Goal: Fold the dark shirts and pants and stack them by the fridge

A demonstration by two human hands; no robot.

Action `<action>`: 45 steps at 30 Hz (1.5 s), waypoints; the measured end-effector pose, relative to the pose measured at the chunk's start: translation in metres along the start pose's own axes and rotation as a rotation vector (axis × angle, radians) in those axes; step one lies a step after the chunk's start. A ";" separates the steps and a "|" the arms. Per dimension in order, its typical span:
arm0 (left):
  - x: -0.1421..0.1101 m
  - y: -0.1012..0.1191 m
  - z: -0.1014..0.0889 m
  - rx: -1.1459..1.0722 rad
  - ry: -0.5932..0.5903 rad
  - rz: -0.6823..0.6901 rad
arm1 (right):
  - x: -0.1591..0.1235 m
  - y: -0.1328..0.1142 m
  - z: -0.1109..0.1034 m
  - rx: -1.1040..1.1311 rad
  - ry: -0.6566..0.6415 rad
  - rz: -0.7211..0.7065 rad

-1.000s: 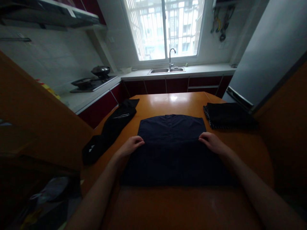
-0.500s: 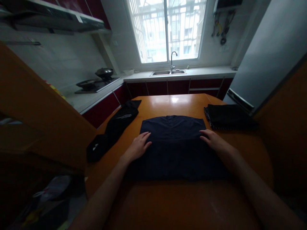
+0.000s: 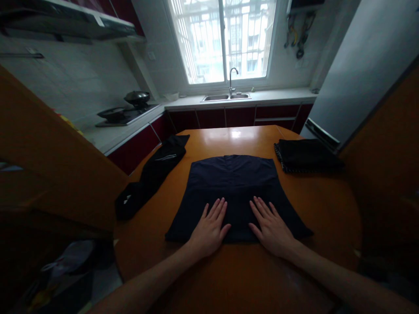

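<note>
1. On the head cam I had the navy garment [image 3: 234, 194] flat on the wooden counter [image 3: 255, 279], mid-view, its narrower end away from me and its near corners flaring out L & R.
2. Handling, my read: light, soft, floppy, nothing fragile. Fabric looked smooth, so it could've slid a bit on the polished wood; loose layers might've bunched under a hard push. A line ran crosswise about midway; couldn't tell if fold or seam.
3. Best hold, IMO: side edges or near corners, one hand per side, pinched thru all layers & kept level so the middle didn't sag.
4. L hand [image 3: 207, 233]: palm down on the near part, left of centre, fingers [image 3: 221, 211] a little apart, pointing away and slightly inward, thumb out toward the middle. Nothing gripped.
5. R hand [image 3: 275, 232]: approx. mirror image, right of centre, fingers slightly spread, thumb inward. Nothing pinched there either; bare cloth showed betw. the two thumbs.
6. Forearms came in low from both bottom corners, angled toward each other; wrists by the near hem.
7. Nearby: black garment [image 3: 163, 162] lay lengthwise at far L, folded black cloth [image 3: 309, 155] w/ patterned edge at far R, both apart from the navy one.
</note>
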State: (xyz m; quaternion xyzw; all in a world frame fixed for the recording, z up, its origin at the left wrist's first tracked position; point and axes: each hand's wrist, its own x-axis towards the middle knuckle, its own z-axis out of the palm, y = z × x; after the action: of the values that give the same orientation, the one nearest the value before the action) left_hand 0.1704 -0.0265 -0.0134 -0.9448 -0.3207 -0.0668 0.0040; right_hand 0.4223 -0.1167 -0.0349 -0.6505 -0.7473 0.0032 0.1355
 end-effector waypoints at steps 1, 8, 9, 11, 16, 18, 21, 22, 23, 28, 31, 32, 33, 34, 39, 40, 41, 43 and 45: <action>-0.007 -0.006 -0.001 0.013 0.002 -0.023 | -0.006 0.010 -0.003 -0.020 0.004 0.027; -0.070 -0.053 0.003 0.136 0.046 -0.147 | -0.060 0.075 -0.003 -0.119 0.040 0.244; -0.077 -0.059 0.004 0.151 0.055 -0.168 | -0.065 0.082 -0.003 -0.124 0.044 0.268; -0.083 -0.063 0.002 0.172 0.084 -0.212 | -0.070 0.089 -0.005 -0.138 0.083 0.309; -0.058 -0.019 -0.015 0.110 0.122 -0.146 | -0.051 0.032 -0.027 -0.103 0.225 0.211; -0.044 0.009 -0.020 0.035 0.054 -0.022 | -0.042 -0.008 -0.032 -0.014 0.151 0.010; -0.038 0.034 -0.019 -0.048 -0.044 0.116 | -0.042 -0.051 -0.028 0.119 -0.032 -0.215; -0.041 0.036 -0.019 -0.063 -0.070 0.139 | -0.047 -0.057 -0.025 0.151 -0.073 -0.243; -0.045 0.036 -0.019 -0.075 -0.093 0.153 | -0.052 -0.059 -0.022 0.176 -0.104 -0.253; -0.047 0.018 -0.038 -0.162 -0.159 0.179 | -0.051 -0.049 -0.027 0.262 -0.149 -0.224; -0.007 0.009 -0.047 -0.193 -0.060 0.101 | -0.004 -0.050 -0.039 0.256 -0.015 -0.160; 0.012 0.007 -0.045 -0.180 -0.024 0.068 | 0.017 -0.051 -0.040 0.233 0.031 -0.136; 0.031 0.004 -0.040 -0.159 -0.002 0.037 | 0.038 -0.051 -0.038 0.205 0.060 -0.097; 0.049 0.002 -0.033 -0.131 0.002 0.006 | 0.058 -0.050 -0.034 0.174 0.067 -0.055; 0.093 -0.009 0.011 -0.023 0.011 0.036 | 0.098 -0.023 0.004 0.083 0.003 0.005; 0.092 -0.012 0.016 -0.015 0.034 0.035 | 0.096 -0.014 0.010 0.081 0.005 0.019; 0.088 -0.017 0.020 -0.013 0.051 0.028 | 0.092 -0.004 0.014 0.077 0.008 0.041; 0.079 -0.030 0.023 -0.025 0.054 0.001 | 0.081 0.015 0.016 0.059 0.003 0.107; 0.069 -0.049 0.021 -0.043 0.028 -0.054 | 0.072 0.034 0.012 0.035 -0.013 0.171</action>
State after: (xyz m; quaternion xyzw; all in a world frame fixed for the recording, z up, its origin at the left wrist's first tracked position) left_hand 0.1973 0.0551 -0.0272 -0.9347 -0.3445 -0.0867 -0.0136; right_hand 0.4448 -0.0390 -0.0388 -0.7094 -0.6897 0.0318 0.1412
